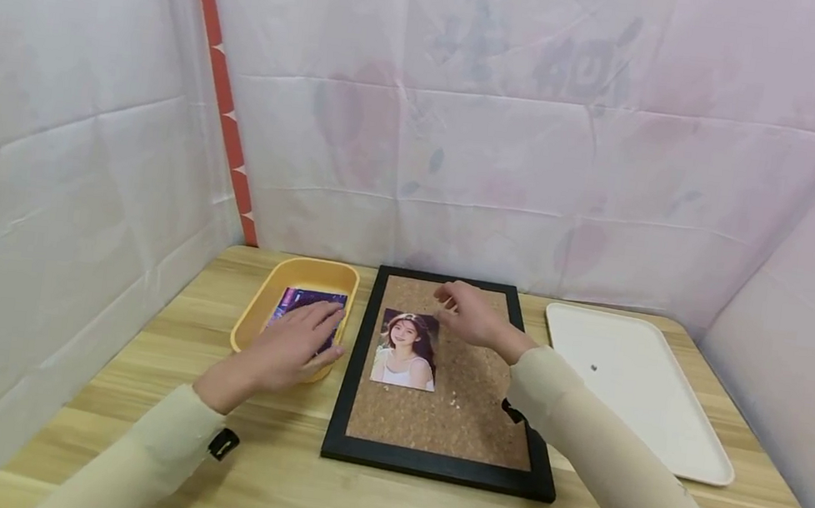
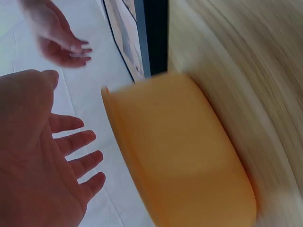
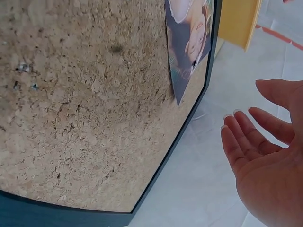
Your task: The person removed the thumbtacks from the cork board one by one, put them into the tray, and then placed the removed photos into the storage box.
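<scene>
My left hand point(image 1: 294, 347) is over the yellow bin point(image 1: 253, 318), its fingers spread and holding nothing. Under it, a purple-toned picture point(image 1: 287, 301) lies inside the bin, partly covered by the hand. My right hand point(image 1: 472, 315) hovers over the cork board point(image 1: 455, 435), by the upper right corner of a portrait photo point(image 1: 406, 363). Its fingers bend loosely around nothing in the right wrist view. That photo lies on the left half of the board, its corner point(image 3: 178, 97) lifting slightly from the cork.
A black frame point(image 1: 428, 469) borders the board on the wood-grain table point(image 1: 262, 472). To the right is a white tray point(image 1: 633, 397) with one small dark item point(image 1: 594, 367) on it. White cloth point(image 1: 485, 171) hangs behind and at both sides.
</scene>
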The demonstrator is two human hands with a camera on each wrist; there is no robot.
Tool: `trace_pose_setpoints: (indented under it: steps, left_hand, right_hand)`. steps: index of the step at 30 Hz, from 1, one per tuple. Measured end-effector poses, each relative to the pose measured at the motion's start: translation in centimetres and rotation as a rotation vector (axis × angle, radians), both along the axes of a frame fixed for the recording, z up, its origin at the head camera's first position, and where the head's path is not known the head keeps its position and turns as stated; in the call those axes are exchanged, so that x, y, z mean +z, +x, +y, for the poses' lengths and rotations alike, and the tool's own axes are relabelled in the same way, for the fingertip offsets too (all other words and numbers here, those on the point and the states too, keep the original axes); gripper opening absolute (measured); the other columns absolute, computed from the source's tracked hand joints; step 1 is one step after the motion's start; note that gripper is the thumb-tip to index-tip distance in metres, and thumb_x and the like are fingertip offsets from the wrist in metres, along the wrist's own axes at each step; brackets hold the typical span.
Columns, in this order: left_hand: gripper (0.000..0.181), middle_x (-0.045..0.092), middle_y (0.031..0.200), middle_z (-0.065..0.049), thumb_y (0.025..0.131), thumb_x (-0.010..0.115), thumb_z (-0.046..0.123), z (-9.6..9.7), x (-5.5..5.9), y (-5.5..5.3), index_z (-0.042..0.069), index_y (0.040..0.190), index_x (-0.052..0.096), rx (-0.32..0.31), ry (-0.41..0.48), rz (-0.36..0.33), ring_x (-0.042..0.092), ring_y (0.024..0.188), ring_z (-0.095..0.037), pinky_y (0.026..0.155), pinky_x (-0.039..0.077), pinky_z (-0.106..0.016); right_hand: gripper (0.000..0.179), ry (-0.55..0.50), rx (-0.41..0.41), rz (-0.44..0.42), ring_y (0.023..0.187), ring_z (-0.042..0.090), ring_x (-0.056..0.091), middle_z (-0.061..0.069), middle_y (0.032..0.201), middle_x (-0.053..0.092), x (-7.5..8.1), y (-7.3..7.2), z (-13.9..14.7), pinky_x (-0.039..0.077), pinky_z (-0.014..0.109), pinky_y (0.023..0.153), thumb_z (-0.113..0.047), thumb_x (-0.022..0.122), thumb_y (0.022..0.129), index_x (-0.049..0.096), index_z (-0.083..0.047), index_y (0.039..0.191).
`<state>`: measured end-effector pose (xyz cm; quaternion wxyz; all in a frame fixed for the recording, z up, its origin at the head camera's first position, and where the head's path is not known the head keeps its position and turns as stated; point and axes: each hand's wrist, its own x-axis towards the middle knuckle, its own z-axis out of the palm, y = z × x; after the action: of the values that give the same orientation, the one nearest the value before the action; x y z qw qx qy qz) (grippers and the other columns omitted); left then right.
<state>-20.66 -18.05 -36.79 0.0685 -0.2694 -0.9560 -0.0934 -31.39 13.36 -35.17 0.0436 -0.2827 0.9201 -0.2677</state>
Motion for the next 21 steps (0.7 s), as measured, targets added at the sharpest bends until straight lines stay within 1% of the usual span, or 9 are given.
trace_pose_setpoints:
  steps: [3,8,13,17,21]
  left_hand:
    - [0.064,0.038,0.160,-0.023,0.109,0.047,0.040,1.0,-0.2,0.0,-0.003,0.156,0.038,-0.021,-0.009,-0.008,0.033,0.149,-0.040,0.121,0.027,-0.056]
    - [0.067,0.031,0.164,-0.021,0.109,0.044,0.044,2.4,-0.7,-0.1,-0.002,0.158,0.033,-0.007,-0.043,-0.062,0.028,0.152,-0.039,0.123,0.023,-0.055]
    - [0.065,0.032,0.163,-0.022,0.109,0.046,0.041,3.9,-1.0,-0.2,-0.003,0.156,0.037,-0.015,-0.098,-0.057,0.030,0.151,-0.039,0.123,0.024,-0.055]
    - [0.064,0.031,0.165,-0.020,0.111,0.040,0.041,5.1,-1.3,-0.3,-0.002,0.157,0.035,-0.016,-0.179,-0.053,0.029,0.152,-0.037,0.123,0.025,-0.052]
    - [0.064,0.029,0.165,-0.021,0.111,0.036,0.040,6.4,-1.7,-0.4,-0.004,0.157,0.033,-0.041,-0.199,-0.081,0.027,0.153,-0.036,0.124,0.024,-0.049]
  right_hand:
    - [0.035,-0.007,-0.006,0.008,0.115,0.035,0.061,0.025,0.129,0.061,-0.3,-0.5,0.0,0.051,0.051,0.098,-0.012,0.061,0.102,0.059,0.006,0.132]
    - [0.036,-0.002,-0.020,0.003,0.115,0.035,0.061,0.023,0.128,0.062,-0.8,-1.1,0.0,0.052,0.051,0.097,-0.013,0.061,0.102,0.059,0.005,0.133]
    - [0.039,-0.002,-0.044,-0.038,0.116,0.035,0.061,0.023,0.130,0.061,-1.4,-1.6,0.0,0.052,0.050,0.097,-0.013,0.061,0.102,0.057,0.006,0.136]
    - [0.039,-0.005,-0.059,-0.064,0.116,0.034,0.061,0.023,0.130,0.062,-1.8,-2.0,-0.1,0.052,0.051,0.098,-0.013,0.062,0.102,0.057,0.006,0.136]
    - [0.038,0.006,-0.074,-0.074,0.115,0.033,0.063,0.021,0.129,0.064,-2.0,-2.2,-0.5,0.053,0.050,0.098,-0.014,0.062,0.102,0.059,0.005,0.135]
